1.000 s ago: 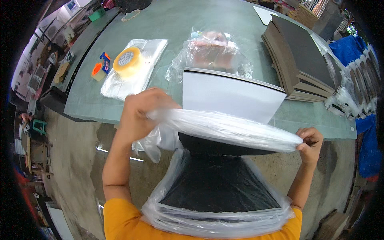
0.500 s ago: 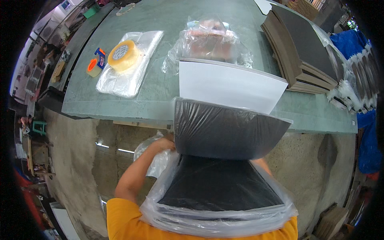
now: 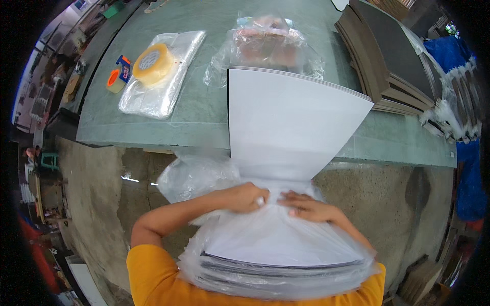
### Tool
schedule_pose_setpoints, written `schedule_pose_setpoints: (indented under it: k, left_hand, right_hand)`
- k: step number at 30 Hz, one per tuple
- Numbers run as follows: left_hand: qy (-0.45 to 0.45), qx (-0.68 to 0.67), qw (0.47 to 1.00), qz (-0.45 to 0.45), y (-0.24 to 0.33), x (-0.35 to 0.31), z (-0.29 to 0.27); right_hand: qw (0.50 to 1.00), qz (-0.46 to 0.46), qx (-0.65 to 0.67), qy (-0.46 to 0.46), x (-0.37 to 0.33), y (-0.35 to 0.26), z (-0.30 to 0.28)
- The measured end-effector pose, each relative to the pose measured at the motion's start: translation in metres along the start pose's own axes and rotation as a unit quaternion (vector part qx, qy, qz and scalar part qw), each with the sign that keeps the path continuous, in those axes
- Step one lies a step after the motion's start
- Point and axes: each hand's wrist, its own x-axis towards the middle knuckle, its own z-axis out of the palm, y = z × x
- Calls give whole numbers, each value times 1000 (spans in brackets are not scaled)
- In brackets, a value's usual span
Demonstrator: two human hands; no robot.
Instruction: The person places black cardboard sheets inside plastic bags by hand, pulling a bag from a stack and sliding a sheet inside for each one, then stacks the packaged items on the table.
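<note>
A stack of flat boards in a clear plastic bag [image 3: 286, 291] lies against my body, a white face on top and dark edges showing at the near end. My left hand [image 3: 249, 198] is closed on the gathered plastic of the bag. To its right, my right hand [image 3: 309, 206] rests on the bag with fingers stretched out and slightly blurred. Beyond both hands, a stack of white boards [image 3: 291, 122] leans on the table's near edge, its lower end close to the bag. Loose plastic film [image 3: 196, 176] spreads to the left of my left hand.
The green table [image 3: 127, 133] holds a tape roll [image 3: 155, 69] on folded clear bags [image 3: 166, 102], beside a small tape dispenser [image 3: 120, 76]. A plastic-wrapped bundle [image 3: 270, 48] stands mid-table. Brown-edged dark boards [image 3: 393, 56] are piled at right, near a blue tarp [image 3: 472, 183].
The dark plastic-covered board raised in front has gone from there; a white face now tops the bagged stack. Both hands have come together over the bag's far end.
</note>
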Motion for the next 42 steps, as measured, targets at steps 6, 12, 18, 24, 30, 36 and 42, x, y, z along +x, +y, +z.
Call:
schedule_pose_setpoints:
  k: [6,12,18,24,30,36,42]
  left_hand:
    - [268,-44,959,80,19,63,-25]
    - [318,8,926,202,108,24,-117]
    - [274,-182,940,91,106,-1,-128]
    - [276,-58,954,100,97,17,-110]
    - [279,18,953,118,98,21,-108]
    - [450,-200,863,114,61,-17,-134]
    - [376,-57,914,141,138,29,-65]
  right_hand:
    - [995,46,78,46,29,-1,-33]
    - [879,-175,327,300,11,-72,-80]
    - [957,-151,198,146,-14,-72,-82]
    - [899,-96,327,275,-18,-93,-84]
    - [903,-56,271,328,-24,-82,-86]
    - [743,-83,566,348,-37,-71,-87]
    - [801,-136,418,407,7,-80,-67]
